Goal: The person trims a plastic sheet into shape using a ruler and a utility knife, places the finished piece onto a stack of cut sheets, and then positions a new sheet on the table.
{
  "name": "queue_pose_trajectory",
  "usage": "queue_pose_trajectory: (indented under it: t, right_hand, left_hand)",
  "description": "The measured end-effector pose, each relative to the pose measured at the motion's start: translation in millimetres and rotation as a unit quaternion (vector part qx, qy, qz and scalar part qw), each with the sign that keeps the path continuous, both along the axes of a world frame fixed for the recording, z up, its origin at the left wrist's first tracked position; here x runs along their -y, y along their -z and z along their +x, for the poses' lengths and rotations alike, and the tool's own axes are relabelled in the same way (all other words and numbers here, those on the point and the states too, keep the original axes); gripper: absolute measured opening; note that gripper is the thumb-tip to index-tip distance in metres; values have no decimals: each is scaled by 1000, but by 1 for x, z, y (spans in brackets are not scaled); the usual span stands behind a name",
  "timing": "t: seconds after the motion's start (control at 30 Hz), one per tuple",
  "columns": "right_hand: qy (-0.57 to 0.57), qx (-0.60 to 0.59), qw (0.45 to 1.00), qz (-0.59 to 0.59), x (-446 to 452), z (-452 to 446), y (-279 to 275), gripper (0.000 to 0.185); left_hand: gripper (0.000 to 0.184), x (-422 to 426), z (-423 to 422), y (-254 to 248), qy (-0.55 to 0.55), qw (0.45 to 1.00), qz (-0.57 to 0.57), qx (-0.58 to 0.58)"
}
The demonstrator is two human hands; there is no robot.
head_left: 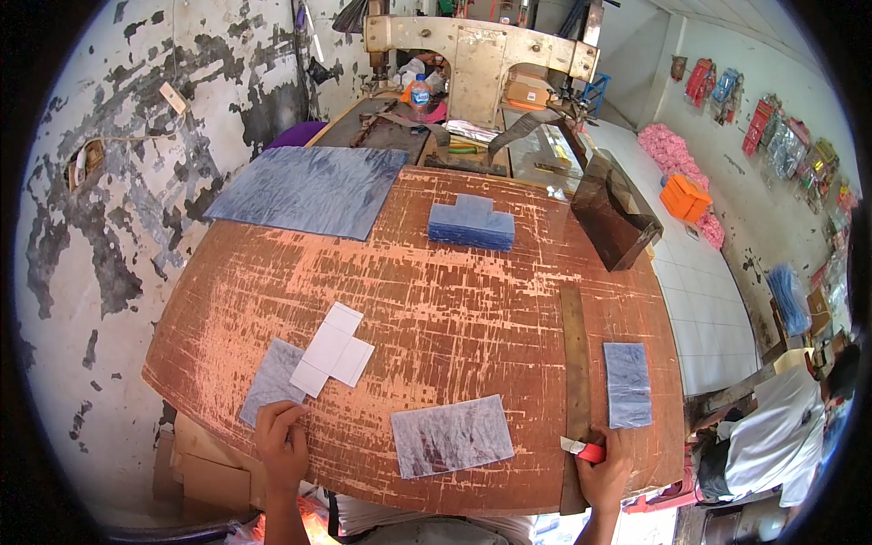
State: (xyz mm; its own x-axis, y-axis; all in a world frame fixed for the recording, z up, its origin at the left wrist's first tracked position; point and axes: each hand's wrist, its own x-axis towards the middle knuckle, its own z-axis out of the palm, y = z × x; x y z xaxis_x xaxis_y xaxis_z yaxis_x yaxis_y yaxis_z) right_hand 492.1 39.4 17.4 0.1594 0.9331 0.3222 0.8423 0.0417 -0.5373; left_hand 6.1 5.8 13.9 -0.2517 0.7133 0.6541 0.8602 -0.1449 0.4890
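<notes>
My left hand [283, 440] touches the lower edge of a grey-blue sheet piece [272, 381], its fingers bent together over that edge. A white T-shaped template [331, 350] overlaps the piece's right side. My right hand [607, 463] holds a red-handled cutter [590, 451], its pale end pointing left over a long metal ruler [576, 363]. Between my hands lies a blue-grey rectangle [452, 437]. Another small blue rectangle [628, 385] is right of the ruler. Farther back are a stack of T-shaped blue pieces [470, 223] and a large blue sheet [309, 189].
A brown angular holder [615, 213] stands at the board's back right corner. Behind the scored board [472, 336] is a cream machine [477, 64] with a bottle [420, 94] nearby. A person in a white shirt [772, 431] is at the lower right.
</notes>
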Motion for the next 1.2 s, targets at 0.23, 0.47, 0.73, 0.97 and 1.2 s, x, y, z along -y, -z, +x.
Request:
queue_pose_trajectory:
  t: [0.23,0.47,0.73,0.97,1.2]
  right_hand:
    - [7,-2,1000,-10,1,-3,-5,48]
    - [1,-2,1000,-2,0,-5,-8,49]
    - [1,-1,1000,-6,0,-1,-3,47]
    - [7,-10,1000,-26,1,-2,-4,46]
    - [-4,3,1000,3,0,-1,-3,46]
  left_hand:
    - [34,-2,0,-2,-2,1000,6,-22]
    - [37,-1,1,-5,9,1000,-2,-18]
    - [37,-1,1,-4,16,1000,-4,-12]
    - [36,0,0,-1,13,1000,-1,-3]
    - [35,0,0,-1,13,1000,0,-10]
